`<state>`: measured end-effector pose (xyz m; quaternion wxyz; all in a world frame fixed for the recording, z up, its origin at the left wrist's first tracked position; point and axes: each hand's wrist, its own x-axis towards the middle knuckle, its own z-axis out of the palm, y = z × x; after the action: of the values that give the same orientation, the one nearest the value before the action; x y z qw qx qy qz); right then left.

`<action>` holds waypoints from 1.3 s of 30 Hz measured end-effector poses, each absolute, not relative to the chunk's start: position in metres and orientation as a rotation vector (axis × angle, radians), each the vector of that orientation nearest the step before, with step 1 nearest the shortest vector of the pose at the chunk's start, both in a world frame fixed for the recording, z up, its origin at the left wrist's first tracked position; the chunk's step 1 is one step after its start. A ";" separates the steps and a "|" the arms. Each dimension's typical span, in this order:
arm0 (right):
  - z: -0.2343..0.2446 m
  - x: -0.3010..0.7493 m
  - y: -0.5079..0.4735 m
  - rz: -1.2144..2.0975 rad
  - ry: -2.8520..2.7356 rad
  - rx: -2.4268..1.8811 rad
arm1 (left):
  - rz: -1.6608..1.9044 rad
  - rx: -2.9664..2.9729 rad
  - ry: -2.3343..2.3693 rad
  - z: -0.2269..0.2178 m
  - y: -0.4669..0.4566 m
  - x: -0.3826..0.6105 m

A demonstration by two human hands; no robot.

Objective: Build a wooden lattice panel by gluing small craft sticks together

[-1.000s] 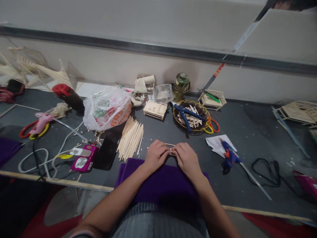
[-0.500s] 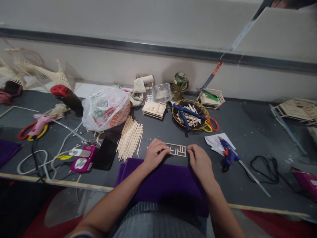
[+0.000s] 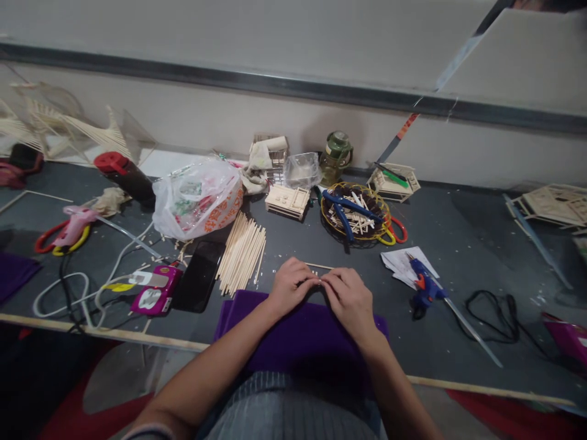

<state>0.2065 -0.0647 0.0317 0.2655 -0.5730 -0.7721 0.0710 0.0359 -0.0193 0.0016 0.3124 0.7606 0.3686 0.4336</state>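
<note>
A small rectangular frame of thin wooden sticks (image 3: 320, 266) lies before me, mostly covered by my hands; its far edge shows. My left hand (image 3: 292, 288) is closed, thumb and index finger pinching at the frame. Fingertip to fingertip with it, my right hand (image 3: 349, 299) is also pinched, over the frame's inner pieces. Something tiny and pale shows between the fingertips, but what the right fingers grip is hidden. Under my wrists is a folded purple cloth (image 3: 293, 342). Left of my hands lies a pile of wooden sticks (image 3: 241, 253).
A yellow-rimmed basket (image 3: 328, 229) holds stick offcuts and blue pliers (image 3: 343, 220). A blue glue gun (image 3: 424, 287) rests on the right. On the left are a phone (image 3: 199, 278), a magenta box (image 3: 158, 290), a plastic bag (image 3: 197, 198) and a pink glue gun (image 3: 76, 226).
My right hand has moved left from beside the frame to meet my left fingertips, covering most of the frame. The left hand stays nearly in place.
</note>
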 end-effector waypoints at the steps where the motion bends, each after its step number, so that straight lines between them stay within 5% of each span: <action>1: 0.028 0.208 -0.063 0.187 -2.085 -1.564 | 1.129 2.009 0.995 0.002 -0.019 0.036; 27: 0.023 0.218 -0.054 0.158 -2.207 -1.747 | 0.524 2.623 1.198 0.007 -0.028 0.036; 39: 0.024 0.236 -0.070 0.206 -1.998 -1.742 | 0.754 2.522 1.198 0.005 -0.027 0.035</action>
<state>0.2362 -0.0702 0.0243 0.2390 -0.6361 -0.7298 0.0752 0.0352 -0.0267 0.0047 0.1246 0.8653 0.4109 0.2586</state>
